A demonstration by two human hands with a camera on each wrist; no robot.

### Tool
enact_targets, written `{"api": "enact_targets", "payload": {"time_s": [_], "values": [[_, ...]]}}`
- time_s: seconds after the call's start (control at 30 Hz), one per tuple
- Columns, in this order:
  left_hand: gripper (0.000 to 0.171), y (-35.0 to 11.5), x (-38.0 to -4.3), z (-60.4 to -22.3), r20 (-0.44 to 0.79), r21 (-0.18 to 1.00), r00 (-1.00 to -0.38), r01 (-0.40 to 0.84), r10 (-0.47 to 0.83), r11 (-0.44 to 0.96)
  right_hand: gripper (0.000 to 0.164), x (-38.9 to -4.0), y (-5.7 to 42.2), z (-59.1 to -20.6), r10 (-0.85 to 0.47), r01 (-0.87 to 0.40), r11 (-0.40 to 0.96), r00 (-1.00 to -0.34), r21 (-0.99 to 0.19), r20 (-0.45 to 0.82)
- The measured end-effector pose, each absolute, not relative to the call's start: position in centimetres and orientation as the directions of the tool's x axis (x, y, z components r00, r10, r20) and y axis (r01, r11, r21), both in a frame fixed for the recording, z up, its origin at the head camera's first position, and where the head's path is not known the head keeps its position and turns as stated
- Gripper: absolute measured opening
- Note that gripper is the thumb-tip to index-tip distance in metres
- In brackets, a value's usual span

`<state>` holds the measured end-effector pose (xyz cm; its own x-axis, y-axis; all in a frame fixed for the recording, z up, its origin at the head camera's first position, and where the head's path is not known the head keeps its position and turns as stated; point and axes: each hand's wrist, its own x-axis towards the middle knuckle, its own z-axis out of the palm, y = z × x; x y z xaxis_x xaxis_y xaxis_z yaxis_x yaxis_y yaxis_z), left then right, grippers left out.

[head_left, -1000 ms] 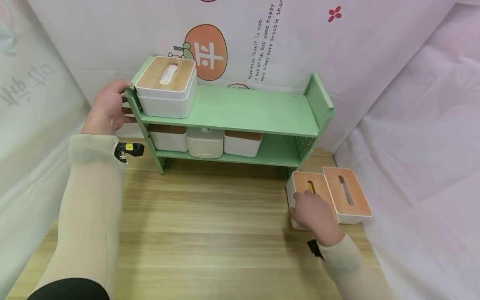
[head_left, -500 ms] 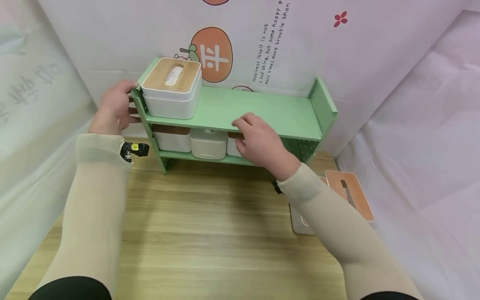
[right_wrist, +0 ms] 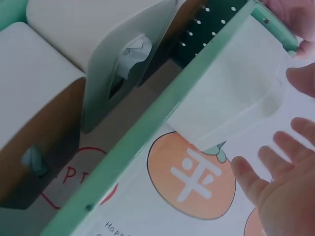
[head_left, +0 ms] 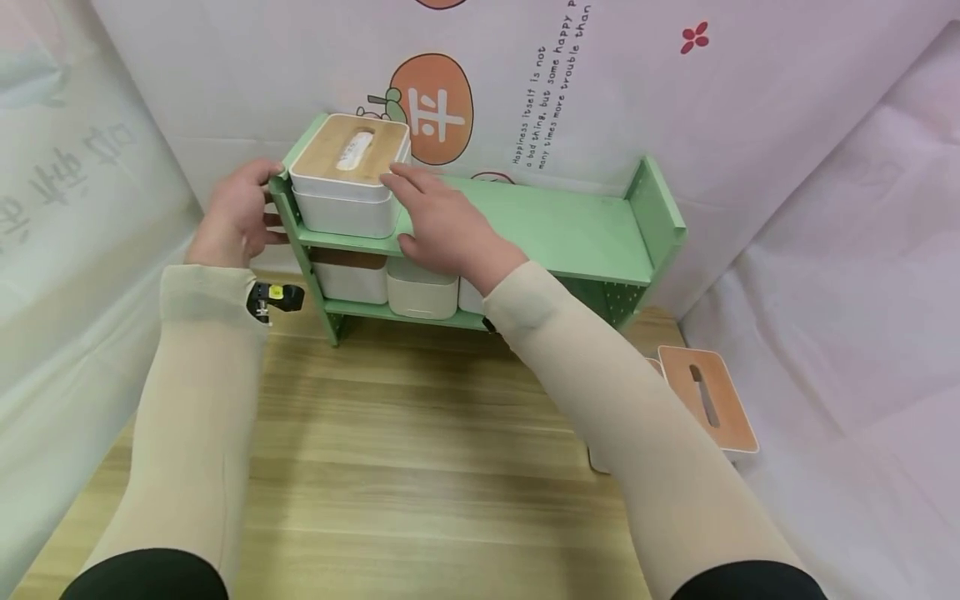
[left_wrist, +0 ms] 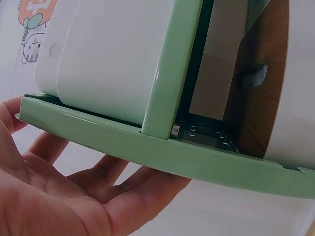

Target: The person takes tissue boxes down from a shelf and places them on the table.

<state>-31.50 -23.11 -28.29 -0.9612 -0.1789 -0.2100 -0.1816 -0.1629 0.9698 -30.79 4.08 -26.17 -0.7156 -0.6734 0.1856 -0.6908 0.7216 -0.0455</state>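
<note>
A tissue box with a wooden lid (head_left: 345, 208) stands on the left of the top board of a green shelf rack (head_left: 555, 225). My left hand (head_left: 238, 212) holds the rack's left side panel, with a digit over its top corner. In the left wrist view, the other fingers (left_wrist: 142, 199) lie bent along the panel's outer face. My right hand (head_left: 450, 221) hovers at the box's right side, fingers spread and extended. The right wrist view shows fingers (right_wrist: 246, 174) spread beside the same box, holding nothing.
On the lower board stand a wood-lidded box (head_left: 348, 279), a cream box (head_left: 422, 293) and another white box (head_left: 470, 298), partly behind the right arm. At the right, a wood-lidded tissue box (head_left: 708, 398) stands on the wooden tabletop (head_left: 420, 467), with another mostly hidden. Printed cloth (head_left: 600, 92) hangs behind.
My right hand has left the tissue box on the right of the table and swung up and left, across the rack, to the box on top. The left hand stays on the side panel.
</note>
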Motion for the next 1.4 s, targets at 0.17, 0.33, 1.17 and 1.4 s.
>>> {"api": "enact_targets", "payload": {"time_s": [0.17, 0.33, 1.17, 1.4], "values": [[0.027, -23.2, -31.6, -28.4, -0.201, 0.971, -0.963, -0.171, -0.181, -0.167, 0.069, -31.1, 2.9, -26.3, -0.707, -0.715, 0.699, -0.692, -0.001, 0.147], [0.025, -23.4, -31.5, -28.5, -0.19, 0.969, -0.965, -0.155, -0.178, -0.194, 0.06, -30.8, 3.0, -26.4, -0.697, -0.699, 0.712, -0.692, 0.069, 0.189], [0.028, -23.6, -31.5, -28.4, -0.216, 0.966, -0.964, -0.188, -0.153, -0.18, 0.056, -25.2, -0.1, -26.3, -0.65, -0.578, 0.75, -0.735, 0.322, 0.194], [0.028, -23.3, -31.5, -28.3, -0.203, 0.97, -0.968, -0.178, -0.146, -0.168, 0.045, -26.1, -0.6, -27.5, -0.648, -0.527, 0.754, -0.693, 0.392, 0.316]]}}
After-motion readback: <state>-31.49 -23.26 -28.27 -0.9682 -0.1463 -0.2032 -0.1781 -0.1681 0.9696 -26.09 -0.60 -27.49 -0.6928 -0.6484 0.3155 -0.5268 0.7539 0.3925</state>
